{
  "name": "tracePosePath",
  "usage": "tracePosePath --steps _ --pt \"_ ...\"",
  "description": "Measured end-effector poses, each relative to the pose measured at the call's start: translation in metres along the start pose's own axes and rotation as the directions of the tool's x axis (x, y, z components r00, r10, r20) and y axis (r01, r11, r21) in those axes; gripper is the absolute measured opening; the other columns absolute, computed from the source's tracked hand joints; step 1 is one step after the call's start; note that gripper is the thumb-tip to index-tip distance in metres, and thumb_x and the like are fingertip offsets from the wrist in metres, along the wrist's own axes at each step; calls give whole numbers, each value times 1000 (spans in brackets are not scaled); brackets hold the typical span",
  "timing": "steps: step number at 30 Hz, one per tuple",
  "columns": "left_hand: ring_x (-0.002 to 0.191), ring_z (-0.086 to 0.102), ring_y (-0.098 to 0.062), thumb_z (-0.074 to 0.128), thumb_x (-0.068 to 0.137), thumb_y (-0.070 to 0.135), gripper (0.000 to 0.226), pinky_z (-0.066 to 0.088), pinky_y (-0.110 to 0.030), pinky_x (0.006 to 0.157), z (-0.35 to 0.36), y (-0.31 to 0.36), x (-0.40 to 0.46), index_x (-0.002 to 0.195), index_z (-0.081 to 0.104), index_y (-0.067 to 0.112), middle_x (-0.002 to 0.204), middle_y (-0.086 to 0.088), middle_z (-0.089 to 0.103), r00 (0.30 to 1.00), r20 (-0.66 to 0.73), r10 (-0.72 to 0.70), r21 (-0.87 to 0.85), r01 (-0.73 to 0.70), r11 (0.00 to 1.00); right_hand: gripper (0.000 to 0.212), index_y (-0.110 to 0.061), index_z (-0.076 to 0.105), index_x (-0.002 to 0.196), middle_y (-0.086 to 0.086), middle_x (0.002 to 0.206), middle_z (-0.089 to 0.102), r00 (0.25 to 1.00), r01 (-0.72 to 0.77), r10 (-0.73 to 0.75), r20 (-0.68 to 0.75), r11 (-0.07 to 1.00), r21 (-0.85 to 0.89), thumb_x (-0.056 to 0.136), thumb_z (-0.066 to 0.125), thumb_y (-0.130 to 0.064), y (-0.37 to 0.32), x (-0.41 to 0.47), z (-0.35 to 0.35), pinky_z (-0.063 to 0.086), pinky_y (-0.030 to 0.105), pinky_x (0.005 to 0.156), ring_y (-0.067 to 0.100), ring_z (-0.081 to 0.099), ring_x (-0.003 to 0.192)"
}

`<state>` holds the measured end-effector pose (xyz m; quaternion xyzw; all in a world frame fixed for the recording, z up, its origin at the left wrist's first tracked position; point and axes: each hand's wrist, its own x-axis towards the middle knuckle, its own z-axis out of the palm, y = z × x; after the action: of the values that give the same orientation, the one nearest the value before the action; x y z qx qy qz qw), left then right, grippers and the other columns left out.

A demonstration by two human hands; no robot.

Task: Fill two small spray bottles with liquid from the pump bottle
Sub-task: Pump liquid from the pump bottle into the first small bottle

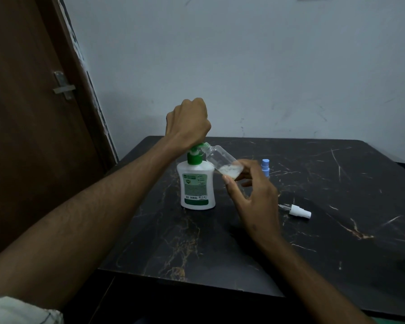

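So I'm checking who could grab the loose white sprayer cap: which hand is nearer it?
Right. The right hand, holding the clear bottle, is just left of the cap. The left hand is farther off, on the pump bottle.

A dark marble table (pixel 337 242) carries the pump bottle (pixel 197 185), blue-capped spray bottle (pixel 265 167) and white sprayer head (pixel 298 211).

pump head hidden under left hand (pixel 188 121), label text unreadable
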<state>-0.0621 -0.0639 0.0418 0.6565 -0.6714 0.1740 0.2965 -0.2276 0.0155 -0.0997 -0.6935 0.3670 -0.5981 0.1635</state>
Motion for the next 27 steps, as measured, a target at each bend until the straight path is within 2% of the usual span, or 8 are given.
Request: tracePosePath --steps 3,6,9,12,14,19,25,27 --pt "70 65 -31 52 82 -1 21 52 -42 62 -6 2 3 66 49 11 78 -11 67 999 3 33 3 -33 999 25 -38 52 118 -30 108 57 1000 -2 2 5 1000 -1 97 66 -43 1 0 0 45 3 79 -11 59 102" --pt "73 64 -29 52 86 0 14 54 -42 67 -5 2 3 80 62 8 85 -12 70 1000 -11 20 -10 -20 1000 26 -37 52 119 -20 109 63 1000 -3 3 2 1000 -3 98 67 -42 2 0 0 46 5 79 -8 62 101" --pt "75 67 -31 52 85 0 17 58 -46 69 1 1 -2 87 69 3 87 -12 72 1000 -19 8 -22 -8 1000 26 -36 53 119 -20 107 64 1000 0 1 -9 1000 14 98 69 -38 1 0 0 47 4 79 -8 63 99" --pt "69 61 -28 52 84 0 12 50 -41 62 -3 0 1 79 61 7 77 -8 62 999 -11 30 1 -30 1000 33 -38 52 122 -27 107 60 1000 -3 3 -10 1000 15 96 72 -35 1 -1 0 47 4 80 -9 63 100" --pt "67 56 -26 52 84 1 11 46 -39 62 -5 1 4 79 58 8 75 -6 58 999 -17 45 11 -45 999 38 -38 52 126 -23 110 61 1000 -9 9 -10 1000 -4 95 74 -34 2 -1 0 48 5 81 -8 62 100" --pt "52 40 -18 50 81 -3 30 35 -31 50 1 0 1 60 40 15 57 0 38 999 -31 33 9 -33 999 43 -26 59 131 -14 112 64 1000 -12 11 -26 1000 -25 92 78 -27 5 -2 1 48 7 81 -5 62 99" --pt "59 51 -22 52 84 -1 23 42 -34 55 -4 2 5 66 47 13 65 -3 51 999 -18 45 1 -45 999 38 -30 59 128 -21 107 60 1000 -4 3 -30 999 -32 94 75 -30 3 -2 0 46 6 81 -5 61 99" --pt "61 52 -22 52 84 -1 21 42 -34 55 -2 2 4 68 50 12 67 -5 54 999 -23 34 -10 -35 999 34 -28 61 126 -18 106 62 1000 -4 3 -25 999 -40 95 72 -35 4 -1 1 45 5 81 -5 61 99"
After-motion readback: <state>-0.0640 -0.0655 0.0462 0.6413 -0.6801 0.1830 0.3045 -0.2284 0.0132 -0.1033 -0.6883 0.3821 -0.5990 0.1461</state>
